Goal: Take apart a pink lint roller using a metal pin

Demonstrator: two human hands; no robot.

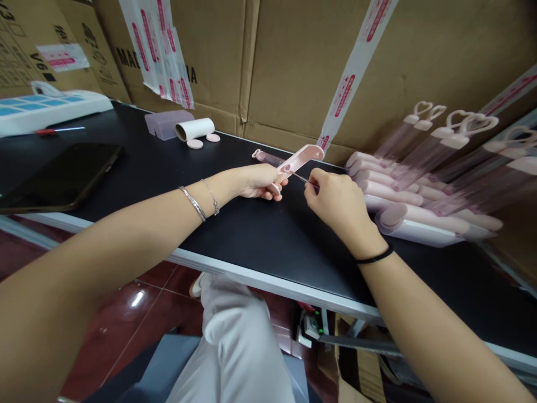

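My left hand (260, 182) is closed around a pale pink plastic roller frame (302, 158), a trough-like piece with a rounded far end. From its left side sticks out a clear purplish handle (268, 159) tipped with a small pink loop. My right hand (340, 202) is closed on a screwdriver (300, 177); only its thin metal shaft shows, the grip being hidden in the fingers. The shaft points left toward the joint between frame and handle. Whether its tip touches a screw there I cannot tell.
Several pink rollers (428, 218) with heart-loop handles are piled at right, blurred. Behind stand a lilac plastic block (170, 124), a cardboard tube (197, 129) and two pink discs (195, 144). At left lie a phone (62, 174), a red-handled screwdriver (46, 132) and a white-blue case (50, 109). Cardboard (289, 73) walls the back.
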